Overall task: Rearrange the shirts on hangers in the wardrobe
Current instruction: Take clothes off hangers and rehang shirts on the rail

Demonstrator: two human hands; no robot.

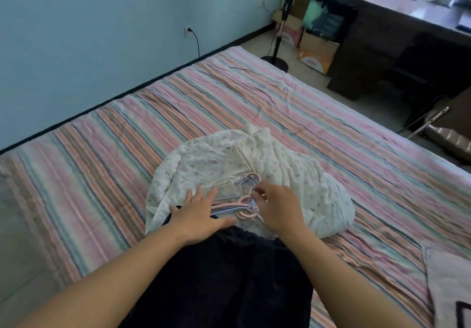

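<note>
Your left hand (201,215) lies flat, fingers spread wide, pressing the white floral shirts (293,172) — thin, crumpled cotton, heaped in a rounded mound at frame centre on the striped bedspread (107,149). Your right hand (277,208) has its fingers curled at the bundle of hangers (244,204), slim pink and pale-blue wire-like loops lying on the mound; whether it actually grips them you cannot tell. A dark garment (224,276), smooth and matte, runs from the lower edge up to your wrists. The orange-and-white cardboard box (316,57) at upper right carries print too blurred to read. Open bedspread lies left and right of the mound; the bed's far edge meets the blue wall (102,34).
</note>
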